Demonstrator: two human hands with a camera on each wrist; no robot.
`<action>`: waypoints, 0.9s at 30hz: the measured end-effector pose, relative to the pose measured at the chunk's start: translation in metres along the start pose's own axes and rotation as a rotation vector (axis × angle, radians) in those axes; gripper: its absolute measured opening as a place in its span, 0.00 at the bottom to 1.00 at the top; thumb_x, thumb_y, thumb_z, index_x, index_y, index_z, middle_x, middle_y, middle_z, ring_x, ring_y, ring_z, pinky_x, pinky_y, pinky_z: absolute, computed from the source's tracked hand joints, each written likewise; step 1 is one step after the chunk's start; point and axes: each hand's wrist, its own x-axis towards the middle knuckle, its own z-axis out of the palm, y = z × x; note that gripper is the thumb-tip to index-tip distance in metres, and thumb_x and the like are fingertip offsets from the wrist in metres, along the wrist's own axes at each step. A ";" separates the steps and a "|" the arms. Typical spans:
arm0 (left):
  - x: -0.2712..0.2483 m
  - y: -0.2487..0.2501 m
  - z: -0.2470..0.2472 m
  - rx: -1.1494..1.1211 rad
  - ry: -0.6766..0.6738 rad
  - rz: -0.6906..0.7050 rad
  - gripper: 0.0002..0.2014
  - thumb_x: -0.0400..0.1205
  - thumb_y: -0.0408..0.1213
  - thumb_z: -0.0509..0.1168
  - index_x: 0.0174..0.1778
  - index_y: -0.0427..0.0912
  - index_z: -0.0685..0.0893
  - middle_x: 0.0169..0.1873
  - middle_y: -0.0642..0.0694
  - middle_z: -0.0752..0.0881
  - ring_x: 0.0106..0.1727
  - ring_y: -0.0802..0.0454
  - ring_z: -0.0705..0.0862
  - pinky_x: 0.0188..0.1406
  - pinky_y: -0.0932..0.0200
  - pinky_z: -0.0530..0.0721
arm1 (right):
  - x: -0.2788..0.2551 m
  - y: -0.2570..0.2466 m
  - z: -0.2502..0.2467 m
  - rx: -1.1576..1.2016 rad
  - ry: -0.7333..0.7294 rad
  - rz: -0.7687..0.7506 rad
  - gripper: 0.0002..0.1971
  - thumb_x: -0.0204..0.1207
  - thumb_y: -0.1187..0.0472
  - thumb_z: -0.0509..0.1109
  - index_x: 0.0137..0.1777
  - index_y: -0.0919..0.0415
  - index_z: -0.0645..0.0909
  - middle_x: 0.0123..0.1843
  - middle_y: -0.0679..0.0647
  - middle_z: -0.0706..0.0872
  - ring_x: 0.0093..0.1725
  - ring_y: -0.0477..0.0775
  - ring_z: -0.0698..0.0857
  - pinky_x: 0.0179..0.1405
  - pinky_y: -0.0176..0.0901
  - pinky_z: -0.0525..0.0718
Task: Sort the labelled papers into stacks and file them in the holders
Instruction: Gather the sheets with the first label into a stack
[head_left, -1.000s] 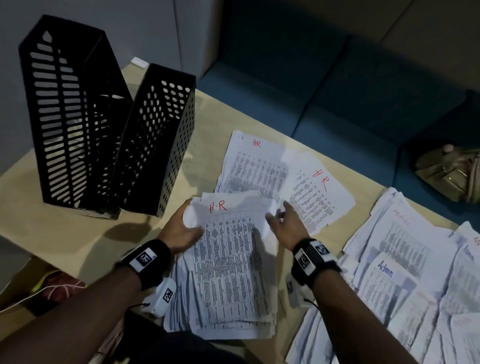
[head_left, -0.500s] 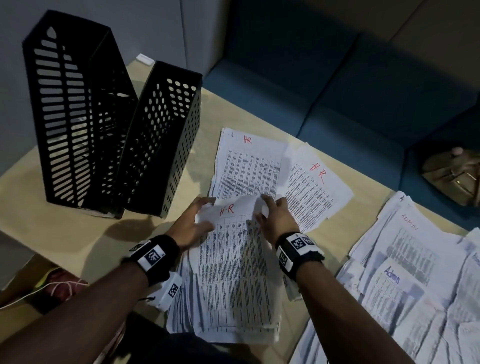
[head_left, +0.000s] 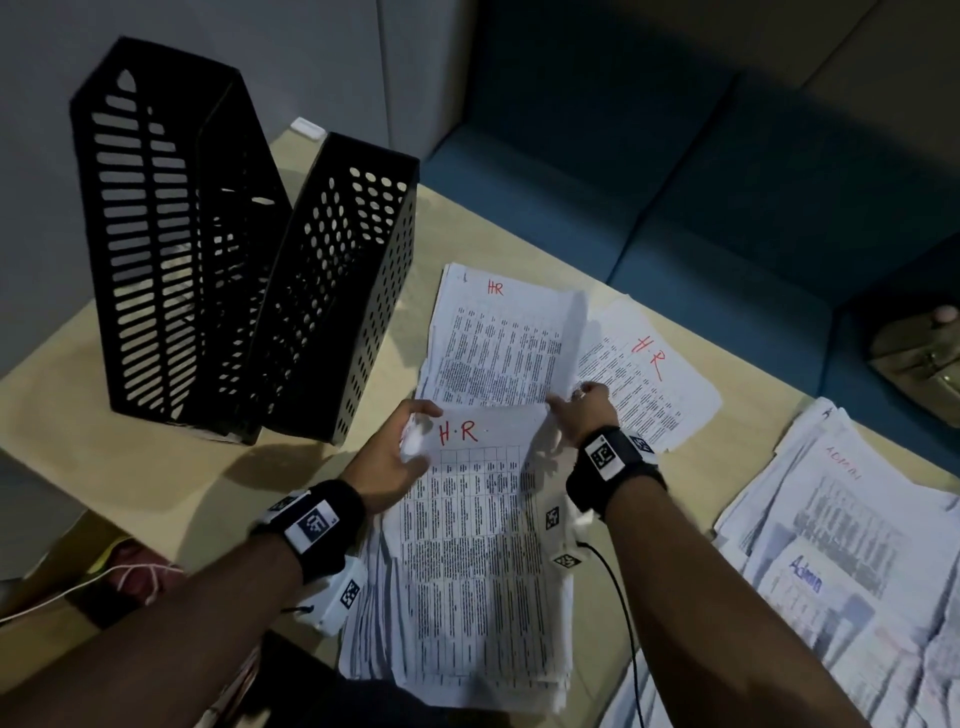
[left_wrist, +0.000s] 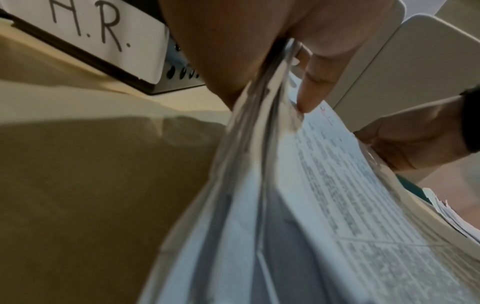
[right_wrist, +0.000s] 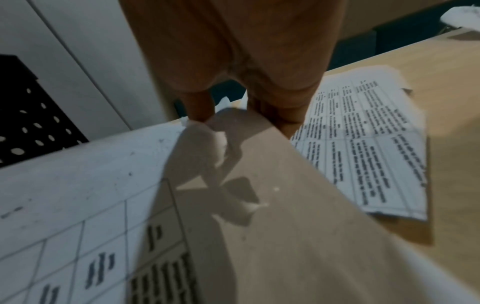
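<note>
A thick stack of printed sheets marked "H.R" in red (head_left: 478, 545) lies on the table before me. My left hand (head_left: 400, 452) grips its top left corner, thumb on top, fingers beneath (left_wrist: 306, 98). My right hand (head_left: 582, 410) pinches the stack's top right corner (right_wrist: 207, 127). Beyond the stack lie two more HR sheets: one straight (head_left: 498, 343), one tilted to the right (head_left: 644, 374). Two black perforated file holders (head_left: 332, 291) (head_left: 156, 228) stand at the left; a white "H.R." label (left_wrist: 85, 30) shows on one base.
A spread of sheets marked "Admin" (head_left: 831, 545) covers the right of the tan table (head_left: 156, 467). A blue sofa (head_left: 675, 182) runs behind the table, with a tan bag (head_left: 919, 353) on it. A cable (head_left: 618, 597) trails from my right wrist.
Both hands moved in from beside the stack and took hold of its top corners. The stack's far end has lifted and shifted slightly toward the loose HR sheets.
</note>
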 end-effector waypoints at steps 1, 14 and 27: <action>-0.001 -0.002 0.001 0.007 0.011 0.010 0.27 0.78 0.21 0.60 0.63 0.58 0.71 0.66 0.46 0.78 0.55 0.33 0.85 0.53 0.39 0.85 | 0.001 -0.002 0.003 -0.020 -0.016 -0.027 0.27 0.78 0.51 0.70 0.72 0.63 0.71 0.65 0.62 0.84 0.54 0.62 0.85 0.47 0.47 0.84; -0.001 -0.010 0.004 0.114 0.147 0.020 0.26 0.81 0.30 0.64 0.63 0.67 0.68 0.71 0.55 0.72 0.75 0.52 0.70 0.73 0.49 0.70 | -0.040 -0.002 -0.072 0.303 0.589 -0.417 0.10 0.82 0.63 0.62 0.60 0.64 0.77 0.47 0.54 0.81 0.41 0.52 0.77 0.38 0.35 0.70; 0.014 -0.018 0.004 -0.042 0.276 -0.040 0.18 0.82 0.46 0.66 0.66 0.63 0.72 0.69 0.59 0.75 0.73 0.52 0.73 0.73 0.41 0.74 | -0.089 0.106 -0.022 0.160 0.028 -0.363 0.21 0.78 0.53 0.64 0.67 0.63 0.70 0.54 0.53 0.84 0.50 0.56 0.85 0.33 0.28 0.76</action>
